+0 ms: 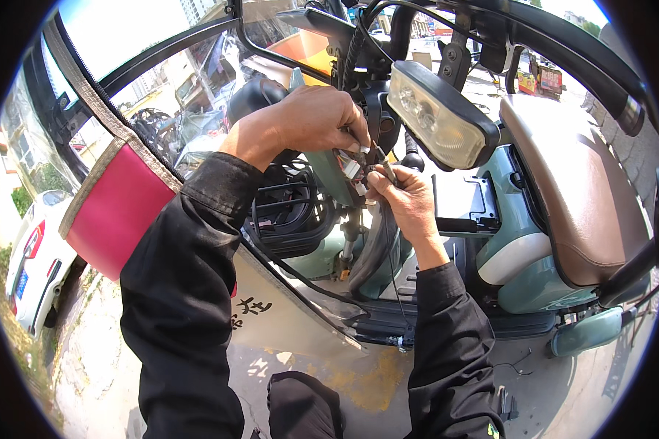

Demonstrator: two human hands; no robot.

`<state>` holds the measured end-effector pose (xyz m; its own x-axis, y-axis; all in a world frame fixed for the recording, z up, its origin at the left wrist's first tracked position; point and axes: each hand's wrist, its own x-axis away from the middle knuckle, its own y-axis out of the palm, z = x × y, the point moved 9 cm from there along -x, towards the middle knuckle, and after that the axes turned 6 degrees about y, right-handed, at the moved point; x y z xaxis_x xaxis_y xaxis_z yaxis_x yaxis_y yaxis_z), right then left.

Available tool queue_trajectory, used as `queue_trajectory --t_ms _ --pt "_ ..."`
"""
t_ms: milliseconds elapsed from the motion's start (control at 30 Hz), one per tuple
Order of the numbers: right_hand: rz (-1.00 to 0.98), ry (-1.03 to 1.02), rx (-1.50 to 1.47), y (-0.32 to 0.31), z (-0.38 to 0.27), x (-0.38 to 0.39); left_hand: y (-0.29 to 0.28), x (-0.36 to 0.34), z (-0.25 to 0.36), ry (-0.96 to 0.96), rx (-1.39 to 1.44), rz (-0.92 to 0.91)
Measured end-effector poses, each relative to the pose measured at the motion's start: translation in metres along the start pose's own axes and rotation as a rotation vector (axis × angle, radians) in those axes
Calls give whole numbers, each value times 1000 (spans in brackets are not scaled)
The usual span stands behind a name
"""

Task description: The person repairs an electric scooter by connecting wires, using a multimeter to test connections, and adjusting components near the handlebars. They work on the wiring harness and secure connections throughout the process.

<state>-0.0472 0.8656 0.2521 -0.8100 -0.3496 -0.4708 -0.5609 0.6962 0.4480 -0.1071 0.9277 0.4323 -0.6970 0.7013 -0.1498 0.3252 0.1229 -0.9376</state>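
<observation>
Centrally in the frame, the right hand (410, 206) pinches a slim rod (385, 164) — long axis slanting up-left, tip just beside the left hand (321, 119), whose fingers close narrowly, on what I cannot tell.

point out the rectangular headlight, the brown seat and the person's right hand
Rectangular headlight (439, 115): head view, middle of its clear lens
Brown seat (587, 192): head view, its cushion top
Right hand (410, 201): head view, back of the hand

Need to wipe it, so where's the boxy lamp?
In the head view, the lamp is right of centre toward the top, above the right hand and left of the brown seat.
</observation>
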Motion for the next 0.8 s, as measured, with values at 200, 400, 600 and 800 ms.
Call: queue_trajectory --t_ms 200,400,600,800 --pt "110 -94 45 5 -13 12 -3 10 3 73 44 48" --pt "312 -151 415 2 -36 45 1 15 3 71 -8 58" --pt "230 -177 550 23 -46 52 0 17 2 69 1 173" --pt "299 -204 710 31 -61 60 0 19 3 71 -50 250"
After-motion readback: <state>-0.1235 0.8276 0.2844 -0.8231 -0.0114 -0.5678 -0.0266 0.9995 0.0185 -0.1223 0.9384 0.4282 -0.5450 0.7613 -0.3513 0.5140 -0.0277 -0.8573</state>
